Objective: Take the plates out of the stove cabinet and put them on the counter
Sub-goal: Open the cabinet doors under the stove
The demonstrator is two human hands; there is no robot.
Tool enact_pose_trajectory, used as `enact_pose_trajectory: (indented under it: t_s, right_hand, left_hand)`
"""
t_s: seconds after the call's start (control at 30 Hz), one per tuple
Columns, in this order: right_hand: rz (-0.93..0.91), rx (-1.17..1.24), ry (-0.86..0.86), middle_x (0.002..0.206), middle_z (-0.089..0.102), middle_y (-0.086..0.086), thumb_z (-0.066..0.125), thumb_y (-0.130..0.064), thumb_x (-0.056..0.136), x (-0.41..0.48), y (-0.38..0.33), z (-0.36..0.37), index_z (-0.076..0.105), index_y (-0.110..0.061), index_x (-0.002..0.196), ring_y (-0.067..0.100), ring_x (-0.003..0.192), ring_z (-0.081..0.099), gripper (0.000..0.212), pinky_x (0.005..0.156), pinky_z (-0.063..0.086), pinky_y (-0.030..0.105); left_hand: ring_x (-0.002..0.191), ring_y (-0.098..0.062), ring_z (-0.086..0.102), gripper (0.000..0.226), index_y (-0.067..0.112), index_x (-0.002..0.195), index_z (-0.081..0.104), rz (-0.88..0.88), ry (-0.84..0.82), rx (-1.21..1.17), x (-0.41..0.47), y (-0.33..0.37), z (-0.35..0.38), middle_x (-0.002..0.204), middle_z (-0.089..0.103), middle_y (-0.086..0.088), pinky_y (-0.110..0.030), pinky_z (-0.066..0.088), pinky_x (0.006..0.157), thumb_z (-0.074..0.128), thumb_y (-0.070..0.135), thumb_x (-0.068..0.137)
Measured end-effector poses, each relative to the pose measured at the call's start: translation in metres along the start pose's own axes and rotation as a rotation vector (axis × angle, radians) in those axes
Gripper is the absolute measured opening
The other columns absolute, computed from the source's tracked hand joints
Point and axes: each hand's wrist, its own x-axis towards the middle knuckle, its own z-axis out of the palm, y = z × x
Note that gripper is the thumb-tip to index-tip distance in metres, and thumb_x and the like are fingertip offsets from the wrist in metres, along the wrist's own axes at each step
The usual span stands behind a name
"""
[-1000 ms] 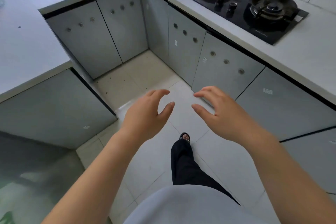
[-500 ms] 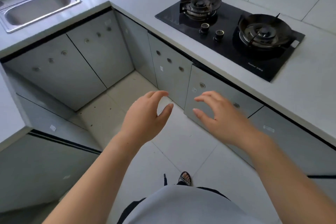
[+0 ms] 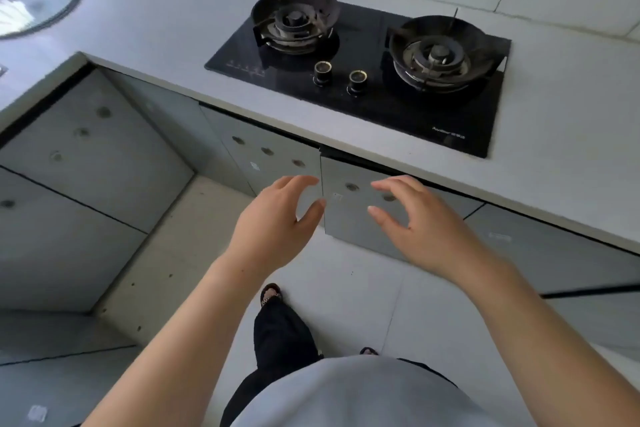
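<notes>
A black two-burner gas stove (image 3: 363, 87) is set into the white counter (image 3: 561, 156). Below it are grey cabinet doors with round holes: one door (image 3: 273, 163) on the left and one (image 3: 349, 211) just right of it, both closed. My left hand (image 3: 277, 229) hovers in front of the seam between these doors, fingers spread and empty. My right hand (image 3: 422, 229) hovers before the right door, also spread and empty. No plates are visible.
A glass pot lid (image 3: 38, 7) lies on the counter at far left. More grey cabinets (image 3: 86, 152) line the corner to the left. Pale floor tiles (image 3: 353, 288) lie below, with my dark trouser leg and sandal (image 3: 272, 295).
The view has moved closer to the stove and its cabinet doors. Both hands stay held out, empty and apart, now right in front of the doors under the stove.
</notes>
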Motion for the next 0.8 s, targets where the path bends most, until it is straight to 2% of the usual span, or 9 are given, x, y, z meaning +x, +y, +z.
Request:
enact_pose_trajectory:
  t_s: [0.07,0.13,0.2,0.27,0.4,0.5,0.6,0.73,0.8]
  right_hand:
    - [0.066,0.003,0.045,0.132,0.043,-0.017,0.044,-0.042,0.093,0.017,-0.004,0.007,0.045,-0.026,0.130,-0.001,0.105,0.045,0.040,0.085,0.031,0.017]
    - [0.145,0.009,0.081,0.132,0.043,-0.017,0.044,-0.041,0.094,0.035,-0.010,0.015,0.044,-0.025,0.131,-0.002,0.094,0.042,0.040,0.081,0.030,0.017]
    - [0.211,0.017,0.112,0.133,0.044,-0.015,0.044,-0.041,0.094,0.051,-0.015,0.024,0.045,-0.024,0.131,0.002,0.105,0.046,0.041,0.084,0.033,0.019]
    - [0.269,0.018,0.146,0.132,0.046,-0.012,0.045,-0.040,0.093,0.068,-0.018,0.035,0.046,-0.022,0.130,0.006,0.118,0.046,0.042,0.092,0.037,0.023]
    - [0.370,0.027,0.198,0.132,0.047,-0.009,0.045,-0.040,0.093,0.096,-0.027,0.057,0.046,-0.020,0.130,0.009,0.121,0.046,0.042,0.096,0.039,0.026]
    - [0.418,0.044,0.201,0.135,0.045,-0.009,0.044,-0.038,0.094,0.111,-0.032,0.073,0.045,-0.020,0.131,0.009,0.122,0.045,0.041,0.096,0.040,0.028]
    - [0.440,0.050,0.192,0.136,0.044,-0.009,0.044,-0.038,0.094,0.117,-0.032,0.085,0.044,-0.020,0.131,0.010,0.122,0.045,0.041,0.095,0.040,0.027]
    - [0.420,0.047,0.168,0.135,0.044,-0.008,0.044,-0.038,0.095,0.120,-0.021,0.095,0.044,-0.020,0.131,0.011,0.114,0.049,0.041,0.089,0.041,0.027]
    - [0.398,0.043,0.156,0.136,0.043,-0.007,0.043,-0.038,0.095,0.120,-0.014,0.099,0.044,-0.020,0.131,0.012,0.119,0.046,0.041,0.091,0.042,0.028]
  left_hand:
    - [0.081,-0.013,0.053,0.041,0.028,0.131,0.045,0.069,-0.042,0.018,0.031,-0.015,-0.007,0.135,0.049,0.009,-0.026,0.040,0.076,0.042,0.044,0.094]
    - [0.073,-0.011,0.049,0.041,0.028,0.131,0.046,0.135,-0.093,0.047,0.064,-0.032,-0.014,0.134,0.050,0.008,-0.028,0.042,0.073,0.042,0.043,0.094]
    - [0.080,-0.013,0.056,0.041,0.028,0.131,0.045,0.202,-0.150,0.076,0.094,-0.048,-0.021,0.135,0.050,0.008,-0.030,0.047,0.075,0.041,0.043,0.094]
    - [0.097,-0.015,0.059,0.041,0.027,0.132,0.044,0.272,-0.197,0.102,0.122,-0.062,-0.026,0.136,0.049,0.008,-0.030,0.048,0.077,0.041,0.042,0.094]
    - [0.083,-0.011,0.056,0.041,0.025,0.133,0.045,0.369,-0.278,0.132,0.163,-0.084,-0.026,0.138,0.048,0.008,-0.027,0.044,0.071,0.041,0.039,0.094]
    - [0.100,-0.015,0.060,0.041,0.026,0.133,0.045,0.406,-0.342,0.146,0.182,-0.098,-0.019,0.137,0.048,0.009,-0.030,0.049,0.075,0.041,0.040,0.094]
    - [0.114,-0.017,0.054,0.041,0.026,0.133,0.044,0.410,-0.378,0.165,0.187,-0.109,-0.011,0.137,0.049,0.009,-0.032,0.050,0.081,0.041,0.040,0.094]
    - [0.105,-0.018,0.058,0.041,0.027,0.133,0.044,0.379,-0.378,0.184,0.183,-0.121,0.002,0.137,0.048,0.008,-0.027,0.044,0.076,0.041,0.039,0.095]
    - [0.097,-0.018,0.060,0.041,0.027,0.133,0.045,0.360,-0.363,0.185,0.180,-0.125,0.009,0.137,0.048,0.009,-0.026,0.043,0.074,0.042,0.039,0.095]
